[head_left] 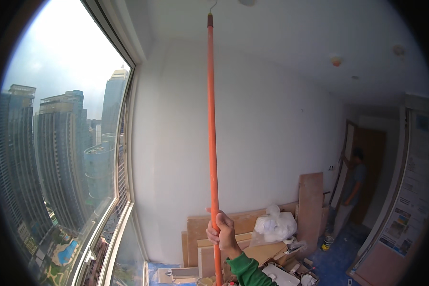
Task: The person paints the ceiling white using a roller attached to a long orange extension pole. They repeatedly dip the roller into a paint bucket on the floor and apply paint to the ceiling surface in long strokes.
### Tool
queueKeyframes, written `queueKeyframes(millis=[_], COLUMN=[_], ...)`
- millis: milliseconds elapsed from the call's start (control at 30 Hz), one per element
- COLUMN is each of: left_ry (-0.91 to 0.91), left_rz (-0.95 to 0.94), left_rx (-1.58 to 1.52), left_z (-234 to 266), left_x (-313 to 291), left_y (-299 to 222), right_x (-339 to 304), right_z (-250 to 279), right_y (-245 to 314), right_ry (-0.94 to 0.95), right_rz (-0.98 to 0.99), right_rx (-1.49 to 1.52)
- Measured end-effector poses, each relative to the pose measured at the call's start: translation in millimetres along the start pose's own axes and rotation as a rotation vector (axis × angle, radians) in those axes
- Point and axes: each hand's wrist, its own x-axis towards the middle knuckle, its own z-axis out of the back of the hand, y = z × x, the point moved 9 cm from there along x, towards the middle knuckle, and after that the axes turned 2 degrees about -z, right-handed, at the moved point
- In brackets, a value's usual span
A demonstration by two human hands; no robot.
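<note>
My right hand [222, 232], in a green sleeve, is closed round the lower part of a long orange extension pole [212, 114]. The pole stands nearly upright in front of me, reaching up toward the white ceiling [281, 33]. At its top is a dark collar [210, 20] with a thin bent metal rod [214, 6]; whatever the rod carries is not visible. The pole's lower end runs out of the picture. My left hand is not in view.
A large window [124, 209] runs along the left. Wooden boards [195, 233] lean on the white wall, with white plastic bags [274, 226] and clutter by them. Another person [355, 183] stands near a doorway at right, close to a paint can [327, 243] on the blue-covered floor.
</note>
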Motion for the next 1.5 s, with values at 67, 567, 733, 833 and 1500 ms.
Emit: queueKeyframes(millis=[67, 567, 733, 833, 1500], left_ry=[0.037, 0.027, 0.035, 0.084, 0.195], left_rz=[0.042, 0.02, 0.058, 0.012, 0.108], left_rx=[0.035, -0.159, 0.071, 0.019, -0.109], left_z=[-3, 18, 45, 67, 77], left_x=[-5, 28, 69, 99, 185], left_y=[6, -21, -36, -78, -118], right_x=[-4, 43, 91, 123, 215], right_z=[-4, -25, -32, -33, -31], right_y=[3, 20, 19, 21, 43], right_ry=[0.013, -0.03, -0.032, -0.035, -0.049], right_rz=[-0.001, -0.05, -0.058, -0.064, -0.065], right_rx=[0.017, 0.024, 0.026, 0.036, 0.045])
